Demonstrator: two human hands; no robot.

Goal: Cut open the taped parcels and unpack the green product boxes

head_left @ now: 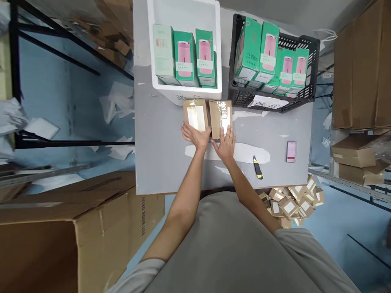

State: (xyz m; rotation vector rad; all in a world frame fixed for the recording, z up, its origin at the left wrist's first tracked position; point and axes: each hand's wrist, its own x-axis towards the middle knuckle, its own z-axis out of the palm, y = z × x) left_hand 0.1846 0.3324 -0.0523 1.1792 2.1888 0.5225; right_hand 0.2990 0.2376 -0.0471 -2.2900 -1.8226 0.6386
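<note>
Two small taped cardboard boxes lie side by side on the grey table. The left cardboard box (196,116) bears a white label, and my left hand (197,136) grips its near end, thumb on the right side and fingers on the left. On the right cardboard box (216,116), under shiny tape, is another white label. My right hand (225,146) rests on that box's near part with fingers stretched out and apart. A black and yellow utility knife (258,167) lies to the right of my right hand.
Behind the boxes stand a white foam bin (186,90) and a black crate (312,69), both holding green boxes with pink pictures. A phone (291,151) lies at the table's right. Several small cartons (288,206) are heaped below the table; a large carton (104,232) stands left.
</note>
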